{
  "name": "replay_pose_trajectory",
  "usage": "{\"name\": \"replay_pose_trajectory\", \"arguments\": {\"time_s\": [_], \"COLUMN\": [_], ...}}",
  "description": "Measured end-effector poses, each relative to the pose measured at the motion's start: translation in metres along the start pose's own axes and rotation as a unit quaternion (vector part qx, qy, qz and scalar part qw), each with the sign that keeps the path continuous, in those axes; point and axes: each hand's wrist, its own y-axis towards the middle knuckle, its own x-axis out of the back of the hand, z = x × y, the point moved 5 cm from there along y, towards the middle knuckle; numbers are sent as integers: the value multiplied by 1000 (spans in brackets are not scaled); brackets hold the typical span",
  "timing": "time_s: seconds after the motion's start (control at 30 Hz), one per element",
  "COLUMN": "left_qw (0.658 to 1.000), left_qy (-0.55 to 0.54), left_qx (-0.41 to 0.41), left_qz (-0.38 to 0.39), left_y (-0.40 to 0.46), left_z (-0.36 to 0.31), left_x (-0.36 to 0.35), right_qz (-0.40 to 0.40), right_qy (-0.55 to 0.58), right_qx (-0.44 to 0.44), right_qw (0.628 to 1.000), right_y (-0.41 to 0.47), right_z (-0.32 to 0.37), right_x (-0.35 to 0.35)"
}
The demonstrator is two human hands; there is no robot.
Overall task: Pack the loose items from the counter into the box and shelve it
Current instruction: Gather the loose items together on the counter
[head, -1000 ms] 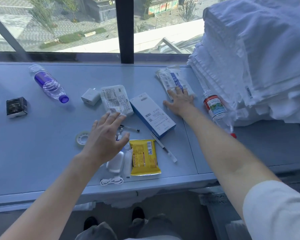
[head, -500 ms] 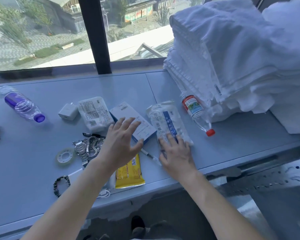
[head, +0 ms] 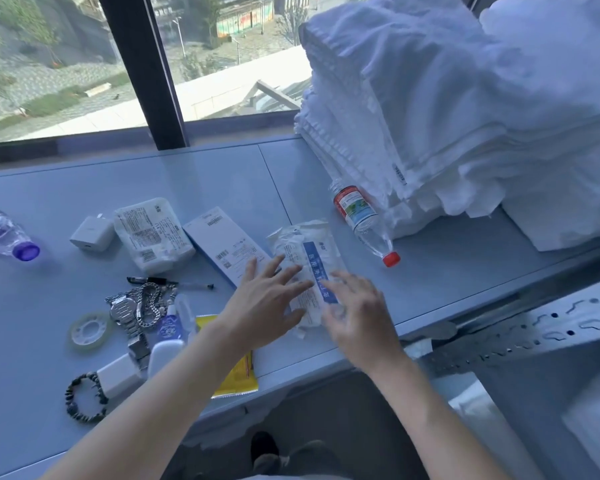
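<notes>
Window-side grey surface point(head: 222, 174), backed by glass and a street view, carrying a tall stack of white towels point(head: 465, 109) at the right and loose items spread across the left and middle. Since a second ago: clear packet with blue stripe point(head: 310, 268) dragged from far against the towel stack to the near edge, beside the flat blue-and-white box point(head: 229, 247); left hand point(head: 267, 299) shifted right from the item cluster onto the packet. Both hands now flat, fingers spread and straight, nothing gripped; left hand on the packet's left half, right hand point(head: 357, 310) blurred at its near right corner, contact uncertain. Packing box not in view. Judged stage: gathering, nothing packed yet. Packet long axis running near-to-far, tilted slightly left at the far end; stripe following the same line. Red-capped bottle point(head: 364, 220) lying flat, cap toward the near right.
</notes>
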Motion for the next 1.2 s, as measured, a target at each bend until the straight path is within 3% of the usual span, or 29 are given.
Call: {"name": "replay_pose_trajectory", "arguments": {"time_s": [0.07,0.17,0.4,0.63,0.8,0.97,1.2], "left_qw": [1000,1000,999,996,991,980,953], "left_qy": [13,8,-28,-53,-61,-66,-78], "left_qx": [-6,-3,17,49,97,159,258], "left_qz": [10,13,-16,-57,-75,-105,-138], "left_y": [-1,-1,-5,-24,-48,-85,-146], "left_z": [0,0,0,17,45,84,142], "left_x": [-3,-3,5,26,39,50,69], "right_qz": [-49,-57,7,9,-7,-49,-4], "right_qy": [12,-34,-123,-108,-104,-37,19], "right_qx": [-45,-110,-146,-170,-127,-35,81], "right_qw": [998,992,982,980,986,998,997], "right_y": [21,54,108,136,145,150,142], "right_z": [-23,-49,-71,-72,-40,35,160], "right_x": [15,24,6,-5,-13,-21,-67]}}
